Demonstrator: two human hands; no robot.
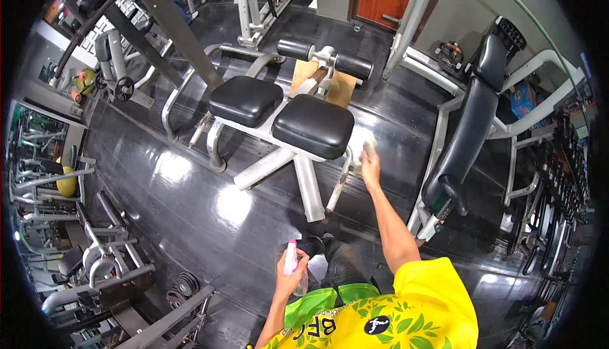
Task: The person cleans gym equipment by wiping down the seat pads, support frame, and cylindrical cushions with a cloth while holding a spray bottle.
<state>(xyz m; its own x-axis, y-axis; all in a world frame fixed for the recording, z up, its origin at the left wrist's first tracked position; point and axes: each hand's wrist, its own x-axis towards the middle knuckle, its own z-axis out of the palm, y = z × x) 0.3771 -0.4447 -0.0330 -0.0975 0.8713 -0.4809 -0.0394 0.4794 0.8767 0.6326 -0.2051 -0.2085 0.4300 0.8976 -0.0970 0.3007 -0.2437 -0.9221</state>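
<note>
Gripping a clear, pink-and-white-topped spray bottle (pixel 290 260) at six o'clock, left hand (pixel 293 275) sat high, presumably for easy squeezing. Right hand (pixel 370 169) gripped a pale, blurry wad (pixel 369 145) at bottle's one o'clock, near the black padded seat (pixel 314 125).

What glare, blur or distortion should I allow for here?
Head view: white glare patches on the black floor; head view: strong wide-angle bending, dark corners; head view: pale item in the right hand too blurred to identify; head view: left hand and spray bottle clearer.
</note>
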